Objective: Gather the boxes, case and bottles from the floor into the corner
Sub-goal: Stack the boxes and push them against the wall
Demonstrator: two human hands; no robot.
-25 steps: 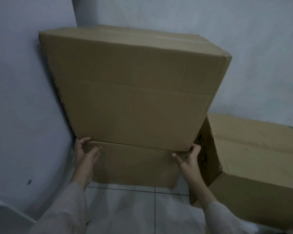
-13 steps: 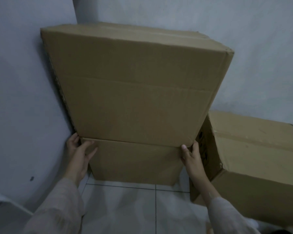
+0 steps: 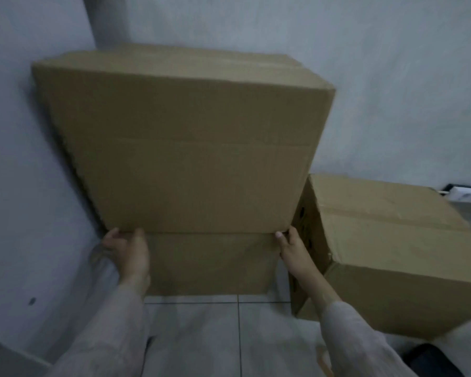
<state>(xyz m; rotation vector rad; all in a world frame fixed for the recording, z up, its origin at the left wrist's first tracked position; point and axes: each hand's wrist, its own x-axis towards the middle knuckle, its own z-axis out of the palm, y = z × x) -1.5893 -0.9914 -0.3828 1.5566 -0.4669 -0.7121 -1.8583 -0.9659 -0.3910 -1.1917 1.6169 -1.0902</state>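
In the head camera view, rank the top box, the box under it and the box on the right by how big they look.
1. Top box, clearly the largest.
2. Box on the right, though it sits nearer the camera and is cut off by the frame.
3. Box under it, smallest as seen, though mostly hidden beneath the top one, so its true size is unsure.

Cardboard boxes, three in view: one large upper box (image 3: 180, 142) stacked on a lower box (image 3: 210, 263) in the corner, and one side box (image 3: 397, 257) on the floor tiles (image 3: 196, 336) to the right. Hands, two: a left hand (image 3: 127, 253) and a right hand (image 3: 294, 253), each with one pale sleeve, left sleeve (image 3: 104, 338) and right sleeve (image 3: 365, 346). Other items were one white power strip (image 3: 468, 195) against the wall and one dark object (image 3: 433, 359) at the lower right, too cut off to identify.
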